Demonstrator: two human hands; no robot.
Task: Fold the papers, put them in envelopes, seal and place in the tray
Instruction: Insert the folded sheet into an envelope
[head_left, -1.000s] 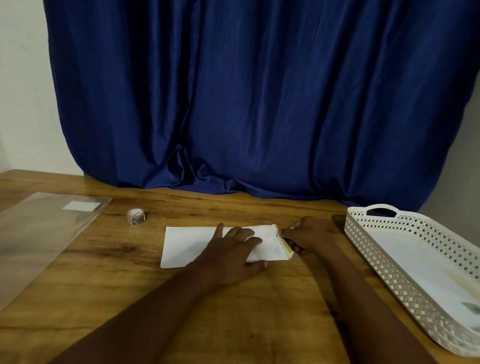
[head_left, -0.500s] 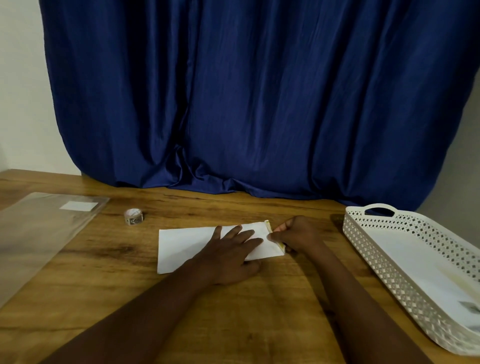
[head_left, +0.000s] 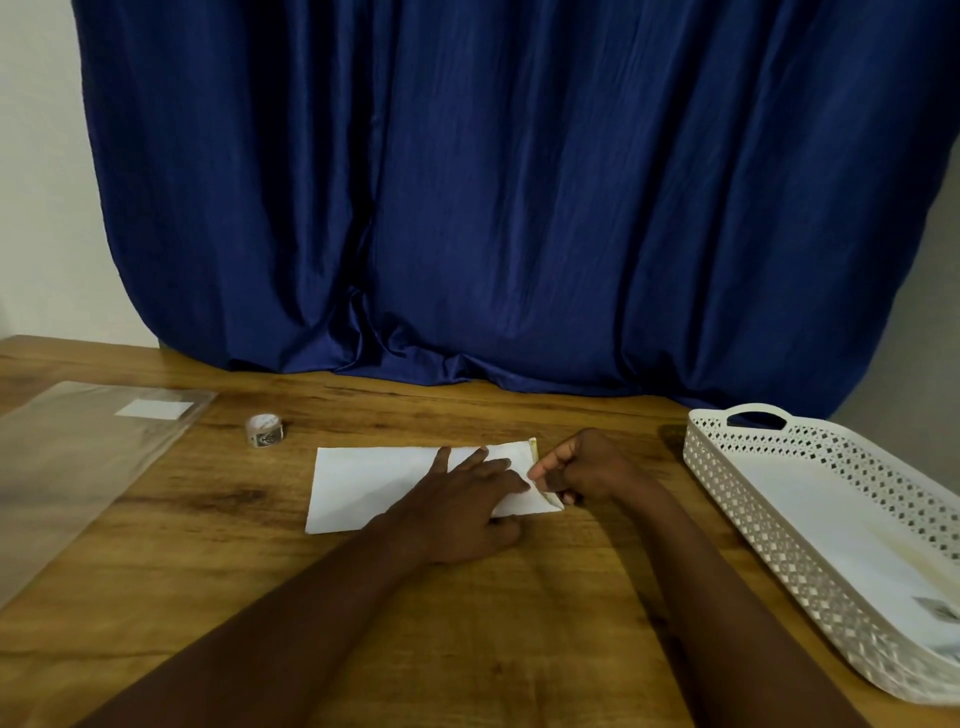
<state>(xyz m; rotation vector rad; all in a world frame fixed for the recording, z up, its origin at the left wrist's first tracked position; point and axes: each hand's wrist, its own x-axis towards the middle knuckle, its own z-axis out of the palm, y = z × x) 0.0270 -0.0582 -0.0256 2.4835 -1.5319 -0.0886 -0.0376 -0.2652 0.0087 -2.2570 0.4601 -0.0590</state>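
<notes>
Two hands on envelope (head_left: 374, 480) | left hand (head_left: 462, 506) flat, pressing | right hand (head_left: 587, 465) pinching its flap end

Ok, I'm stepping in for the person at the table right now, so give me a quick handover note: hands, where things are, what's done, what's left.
Left hand: flat, palm down, pinning the white envelope to the wooden table.
Right hand: fingers pinched at the envelope's right end, working the flap with its yellowish strip.
Tray: at the right, already holding white sheets or envelopes.
Roll of stickers or tape: behind the envelope, to its left. Clear plastic sleeve: far left.
Done: envelope apparently filled.
Left: finish sealing, move it to the tray.
</notes>
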